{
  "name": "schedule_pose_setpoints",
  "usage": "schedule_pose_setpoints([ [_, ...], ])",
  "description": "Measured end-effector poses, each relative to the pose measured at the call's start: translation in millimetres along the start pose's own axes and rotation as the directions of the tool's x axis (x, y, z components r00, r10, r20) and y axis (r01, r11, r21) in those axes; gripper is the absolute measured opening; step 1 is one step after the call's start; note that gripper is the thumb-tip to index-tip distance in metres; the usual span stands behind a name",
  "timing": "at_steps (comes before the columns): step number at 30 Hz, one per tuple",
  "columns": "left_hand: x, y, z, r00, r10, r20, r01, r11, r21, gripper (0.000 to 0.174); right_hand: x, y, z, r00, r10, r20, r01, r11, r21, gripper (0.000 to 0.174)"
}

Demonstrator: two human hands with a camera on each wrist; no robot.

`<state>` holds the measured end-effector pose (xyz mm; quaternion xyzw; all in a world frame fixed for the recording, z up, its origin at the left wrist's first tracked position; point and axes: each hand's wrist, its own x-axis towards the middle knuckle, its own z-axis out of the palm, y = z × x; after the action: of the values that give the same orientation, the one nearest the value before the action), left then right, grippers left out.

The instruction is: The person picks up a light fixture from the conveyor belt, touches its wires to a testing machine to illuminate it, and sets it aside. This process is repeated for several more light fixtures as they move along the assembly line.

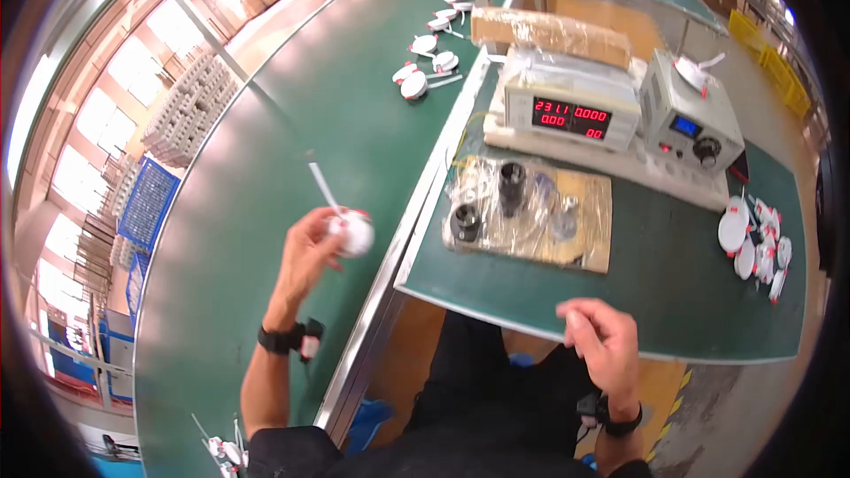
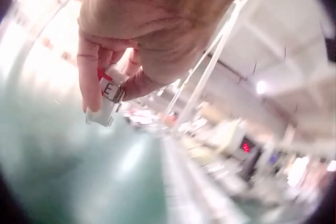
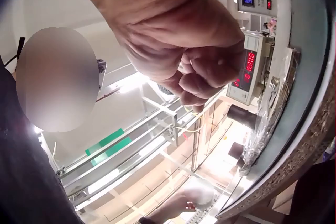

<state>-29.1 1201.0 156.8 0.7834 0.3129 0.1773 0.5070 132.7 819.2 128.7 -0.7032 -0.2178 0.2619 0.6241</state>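
My left hand [image 1: 310, 252] grips a round white piece [image 1: 356, 235] with red parts and a pale strip, held over the green belt [image 1: 266, 301]. In the left wrist view the fingers pinch the white piece [image 2: 107, 98], which shows a letter E. Over the front edge of the green side table [image 1: 691, 301], my right hand [image 1: 606, 345] has its fingers curled with no object visible in it. The right wrist view shows that hand [image 3: 184, 50] with its fingers bent toward the palm.
A board with black sockets [image 1: 512, 190] lies on the side table, behind it a meter [image 1: 571, 115] with red digits and a grey dial box [image 1: 695, 124]. White pieces [image 1: 733, 226] pile at the table's right; more [image 1: 413, 84] lie along the belt. A metal rail [image 1: 376, 301] runs between.
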Motion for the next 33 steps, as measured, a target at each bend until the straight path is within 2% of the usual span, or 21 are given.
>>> schedule_pose_setpoints([
  [1,-26,19,22,0.990,-0.011,0.141,0.028,0.993,-0.119,0.034,-1,-9,7,1.000,-0.031,-0.002,0.031,1.000,-0.005,0.021],
  [3,-67,40,74,0.902,-0.048,0.428,0.183,0.942,-0.281,0.044,1,-9,18,0.966,-0.254,0.053,0.254,0.967,0.005,0.031],
  [4,-83,49,96,0.798,-0.091,0.596,0.259,0.944,-0.203,0.049,2,-14,23,0.949,-0.307,0.071,0.308,0.951,0.009,0.033],
  [5,-94,49,122,0.722,-0.062,0.689,0.336,0.902,-0.271,0.051,2,-11,26,0.946,-0.316,0.070,0.314,0.948,0.042,0.033],
  [7,-105,46,162,0.643,-0.055,0.763,0.418,0.861,-0.290,0.048,2,-1,22,0.965,-0.235,0.117,0.228,0.971,0.071,0.032],
  [10,-109,54,195,0.558,0.011,0.830,0.449,0.837,-0.312,0.042,-4,7,8,0.987,-0.108,0.116,0.082,0.975,0.207,0.029],
  [13,-112,44,205,0.502,0.016,0.865,0.346,0.913,-0.217,0.039,-10,13,-3,0.986,-0.049,0.161,0.022,0.986,0.164,0.027],
  [14,-107,56,198,0.482,-0.033,0.876,0.240,0.966,-0.095,0.046,-13,10,-4,0.990,-0.046,0.130,0.021,0.983,0.182,0.024],
  [15,-106,64,189,0.579,0.085,0.811,-0.020,0.996,-0.090,0.055,-15,9,-6,0.994,-0.044,0.100,0.029,0.988,0.153,0.024],
  [16,-103,67,186,0.719,0.169,0.675,-0.131,0.986,-0.107,0.058,-17,8,-7,0.997,-0.042,0.071,0.033,0.992,0.124,0.023],
  [17,-102,68,183,0.823,0.253,0.508,-0.234,0.967,-0.104,0.060,-19,6,-8,0.998,-0.036,0.047,0.031,0.995,0.095,0.023],
  [18,-99,76,184,0.854,0.383,0.352,-0.401,0.916,-0.023,0.055,-20,2,-6,0.998,-0.050,0.031,0.048,0.997,0.060,0.021],
  [21,-84,68,193,0.774,0.549,0.315,-0.586,0.810,0.028,0.051,-17,-1,2,0.996,-0.076,0.047,0.077,0.997,-0.022,0.019],
  [25,-84,62,203,0.820,0.526,0.226,-0.514,0.850,-0.118,0.046,-14,-4,4,0.998,-0.050,0.038,0.053,0.995,-0.082,0.017],
  [26,-82,60,204,0.830,0.519,0.205,-0.512,0.854,-0.089,0.043,-12,-5,4,0.999,-0.042,0.033,0.044,0.997,-0.070,0.017],
  [29,-75,51,204,0.738,0.628,0.248,-0.637,0.769,-0.052,0.042,-8,-8,6,0.999,-0.047,0.028,0.049,0.995,-0.086,0.016],
  [32,-82,61,209,0.861,0.503,0.072,-0.487,0.858,-0.162,0.039,-4,-8,9,0.998,-0.054,0.020,0.056,0.994,-0.098,0.016],
  [33,-79,59,208,0.832,0.547,0.096,-0.537,0.836,-0.114,0.039,-4,-7,10,0.999,-0.053,0.011,0.054,0.994,-0.096,0.016],
])
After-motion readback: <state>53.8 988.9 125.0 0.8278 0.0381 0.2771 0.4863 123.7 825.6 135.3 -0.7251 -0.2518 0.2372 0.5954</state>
